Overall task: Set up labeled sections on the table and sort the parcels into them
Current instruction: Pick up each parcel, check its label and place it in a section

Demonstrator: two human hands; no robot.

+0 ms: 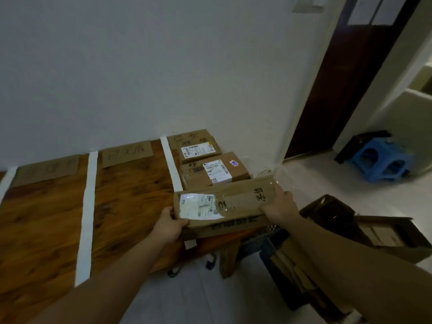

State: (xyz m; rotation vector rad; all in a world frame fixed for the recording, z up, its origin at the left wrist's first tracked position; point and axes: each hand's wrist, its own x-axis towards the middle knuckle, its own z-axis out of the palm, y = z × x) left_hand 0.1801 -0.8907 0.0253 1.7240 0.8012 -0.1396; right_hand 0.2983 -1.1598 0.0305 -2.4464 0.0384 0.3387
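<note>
I hold a long flat cardboard parcel (236, 202) with a white shipping label and handwriting over the right end of the wooden table (131, 195). My left hand (169, 224) grips its left end and my right hand (278, 205) grips its right end. Behind it, in the rightmost section, two brown parcels lie on the table: a near one (215, 173) and a far one (199, 152). White tape strips (90, 202) (170, 163) divide the table into sections. Cardboard labels with writing lie at the back: right (189, 136), middle (127, 154), left (48, 169).
A white wall runs behind the table. On the floor to the right stands an open cardboard box (364, 228) and a dark crate of parcels (289, 270). A blue plastic stool (379, 160) sits near the dark door (346, 78).
</note>
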